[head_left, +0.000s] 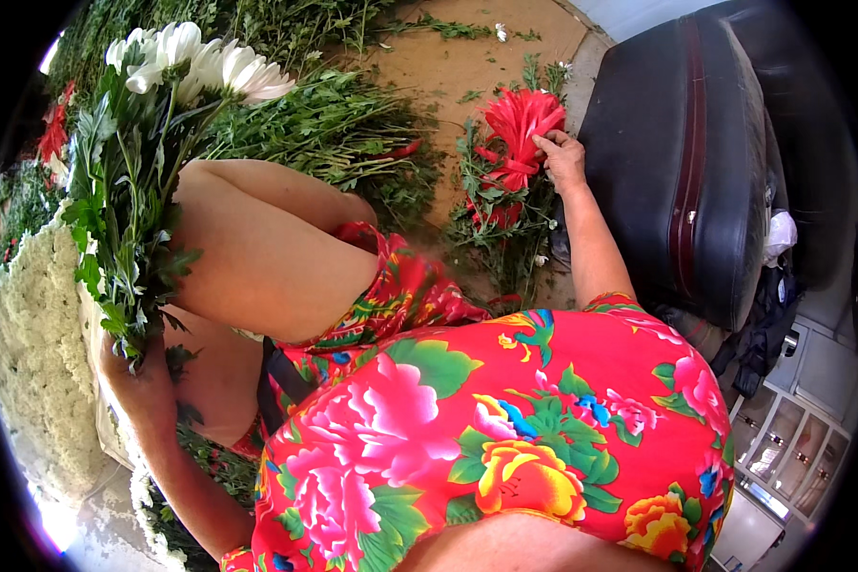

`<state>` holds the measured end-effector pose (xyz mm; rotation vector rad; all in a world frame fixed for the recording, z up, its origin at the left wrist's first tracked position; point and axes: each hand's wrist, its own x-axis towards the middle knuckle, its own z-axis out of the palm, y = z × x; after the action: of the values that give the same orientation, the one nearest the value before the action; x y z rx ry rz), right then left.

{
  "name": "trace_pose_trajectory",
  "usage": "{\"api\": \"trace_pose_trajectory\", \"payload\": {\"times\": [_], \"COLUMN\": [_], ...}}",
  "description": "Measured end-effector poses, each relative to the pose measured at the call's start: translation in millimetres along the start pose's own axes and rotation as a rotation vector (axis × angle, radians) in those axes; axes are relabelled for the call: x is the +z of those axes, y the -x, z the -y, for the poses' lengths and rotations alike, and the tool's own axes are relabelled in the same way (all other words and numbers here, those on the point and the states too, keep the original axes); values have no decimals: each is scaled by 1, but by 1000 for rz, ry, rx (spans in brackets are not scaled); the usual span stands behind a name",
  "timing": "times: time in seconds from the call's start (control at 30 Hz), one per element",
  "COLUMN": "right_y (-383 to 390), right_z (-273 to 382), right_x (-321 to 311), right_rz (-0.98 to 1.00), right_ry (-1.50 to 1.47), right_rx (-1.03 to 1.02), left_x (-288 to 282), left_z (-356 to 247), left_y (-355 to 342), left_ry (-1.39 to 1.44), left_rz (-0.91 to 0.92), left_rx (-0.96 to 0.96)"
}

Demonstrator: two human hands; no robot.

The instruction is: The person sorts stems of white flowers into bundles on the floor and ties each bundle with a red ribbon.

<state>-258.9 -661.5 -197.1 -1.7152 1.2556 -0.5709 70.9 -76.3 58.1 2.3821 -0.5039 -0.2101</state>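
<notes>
My left hand (133, 367) is closed round the lower stems of a bunch of white chrysanthemums (129, 191). The bunch stands upright beside my bare knee, its white blooms at the top and its leaves covering most of the stems. Over at the right, my right hand (563, 157) pinches the edge of a bundle of red ribbon strips (522, 124). That bundle lies on the floor among green leafy stems, and its strips fan out at the upper end. The tips of my right fingers are partly lost in the red strips.
A large mass of white flowers (43, 353) stands at the far left. Cut green stems (334, 133) lie heaped on the brown floor (439, 71) ahead. To the right is a black padded seat (648, 162), with a white cabinet (791, 448) behind it.
</notes>
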Motion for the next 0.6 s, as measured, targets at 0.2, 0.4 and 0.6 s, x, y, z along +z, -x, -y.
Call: {"api": "trace_pose_trajectory", "payload": {"times": [0.2,0.4,0.6], "right_y": [14,30,36], "right_z": [65,94,190], "right_x": [-3,21,2], "right_rz": [49,142,247], "right_ry": [217,708,-438], "right_rx": [-149,-356,-233], "left_x": [-2,1,1], "left_z": [0,1,2], "left_y": [3,-4,-1], "left_ry": [-18,24,32], "left_rz": [-29,-12,-36], "left_rx": [15,59,27]}}
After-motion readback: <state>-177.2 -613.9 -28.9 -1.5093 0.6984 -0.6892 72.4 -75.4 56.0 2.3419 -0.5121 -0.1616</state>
